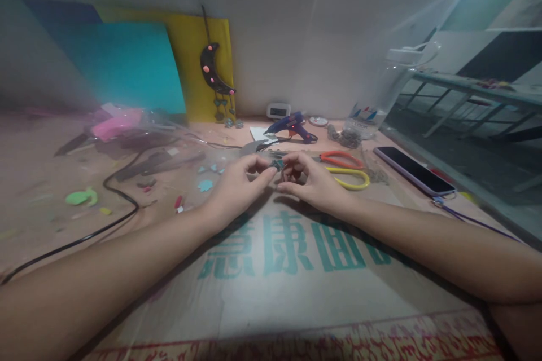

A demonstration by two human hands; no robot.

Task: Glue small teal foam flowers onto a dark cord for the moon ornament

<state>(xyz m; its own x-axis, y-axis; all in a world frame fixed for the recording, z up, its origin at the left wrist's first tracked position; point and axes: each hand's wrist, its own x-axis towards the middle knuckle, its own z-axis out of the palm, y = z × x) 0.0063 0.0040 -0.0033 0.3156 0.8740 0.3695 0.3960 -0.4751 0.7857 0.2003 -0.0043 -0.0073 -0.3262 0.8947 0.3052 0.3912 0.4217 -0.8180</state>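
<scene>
My left hand (248, 183) pinches a small dark teal piece (276, 164) between thumb and fingers, over the middle of the cardboard. Facing it, my right hand (309, 180) has its fingers curled together against the same piece's right side. Fingers hide much of the piece, and whether the right hand holds a thread or only its edge is unclear. Just behind the right hand lie an orange handle loop (342, 159) and a yellow handle loop (351, 179), seemingly of scissors. Several pale blue cut-outs, one a flower shape (205, 185), lie left of my left hand.
A purple-blue glue gun (292, 127) rests behind the hands, near a small white digital clock (278, 110). Twine (345, 136) and a clear jug (376, 96) stand right. A phone (415, 170) lies by the right edge. A black cable (122, 197) crosses the left side.
</scene>
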